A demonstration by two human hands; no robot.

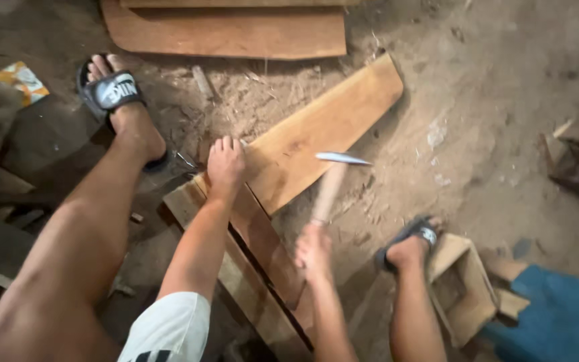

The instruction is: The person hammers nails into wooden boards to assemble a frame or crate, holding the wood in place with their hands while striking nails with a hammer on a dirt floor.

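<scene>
Fingers of the left hand press flat, spread, on the near end of a wooden plank lying slantwise on the dirt floor. Right hand is closed around a hatchet, its blade blurred above the plank's right edge. Sandalled feet stand either side.

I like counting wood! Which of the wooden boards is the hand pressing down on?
The slanted plank in the middle: the left hand rests on its near end. The wide board at the top lies flat, untouched, away from both hands.
</scene>
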